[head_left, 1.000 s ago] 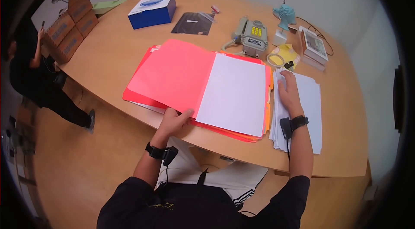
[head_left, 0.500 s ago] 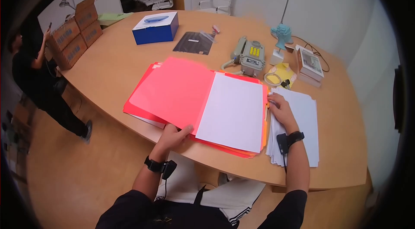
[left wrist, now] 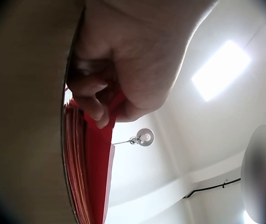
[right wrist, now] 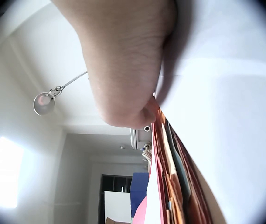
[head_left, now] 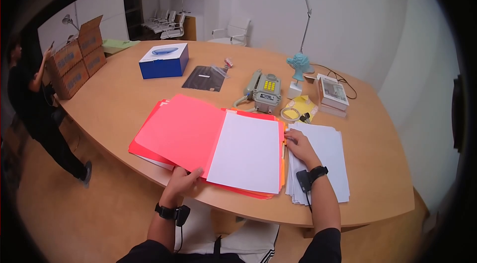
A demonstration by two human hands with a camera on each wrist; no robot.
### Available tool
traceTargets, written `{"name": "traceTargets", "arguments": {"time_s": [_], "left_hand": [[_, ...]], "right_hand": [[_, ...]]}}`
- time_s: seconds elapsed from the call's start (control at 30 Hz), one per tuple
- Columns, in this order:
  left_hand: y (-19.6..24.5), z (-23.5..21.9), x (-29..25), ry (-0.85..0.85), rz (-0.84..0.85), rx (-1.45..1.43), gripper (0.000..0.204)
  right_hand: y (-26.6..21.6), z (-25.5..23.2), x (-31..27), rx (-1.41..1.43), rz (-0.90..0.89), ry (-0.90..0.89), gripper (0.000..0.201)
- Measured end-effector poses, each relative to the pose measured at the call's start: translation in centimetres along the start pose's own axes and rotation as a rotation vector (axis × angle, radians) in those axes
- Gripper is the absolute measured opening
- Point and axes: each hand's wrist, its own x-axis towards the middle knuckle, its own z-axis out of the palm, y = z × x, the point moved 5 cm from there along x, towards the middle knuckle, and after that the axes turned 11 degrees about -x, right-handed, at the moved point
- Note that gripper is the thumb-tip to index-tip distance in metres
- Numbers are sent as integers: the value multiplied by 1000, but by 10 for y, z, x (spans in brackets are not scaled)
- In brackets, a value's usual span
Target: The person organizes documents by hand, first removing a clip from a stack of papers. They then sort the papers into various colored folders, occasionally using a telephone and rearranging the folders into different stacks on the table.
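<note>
While folder-pinching (head_left: 179,131): left hand (head_left: 183,182).

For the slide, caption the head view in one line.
Left hand pinches an open red folder holding a white sheet; right hand rests on a stack of white paper.

Fingertips of the left hand (head_left: 185,180) hidden under the red folder cover (head_left: 179,131), lower folders (head_left: 149,156) mostly covered, right hand (right wrist: 123,65) cut off by the wrist view's top edge, telephone (head_left: 263,91) keypad markings too small to read
</note>
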Motion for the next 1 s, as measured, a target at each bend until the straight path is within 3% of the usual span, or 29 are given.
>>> {"name": "traceTargets", "arguments": {"time_s": [0.53, 0.63, 0.7, 0.73, 0.8, 0.9, 0.93, 1.0], "left_hand": [[10, 4, -1, -52, 23, 57, 15], [16, 0, -3, -57, 2, 98, 25], [10, -5, -12, -238, -327, 164, 40], [13, -12, -16, -243, -323, 164, 40], [14, -7, -36, -682, -449, 213, 51], [47, 14, -59, -978, -450, 485, 47], [60, 22, -60, -984, -449, 492, 47], [97, 48, -60, -1232, -158, 715, 39]], "right_hand": [[-8, -3, 0, 22, -44, 6, 24], [-3, 0, 0, 58, -20, 1, 22], [2, 3, 2, 75, -6, 26, 23], [-1, -1, 3, 72, -6, 32, 23], [-9, -2, 6, 2, 18, -63, 24], [-18, -3, 8, 30, 155, -92, 23], [-16, -2, 9, 32, 158, -84, 23], [-15, 1, 11, -115, 53, -29, 22]]}}
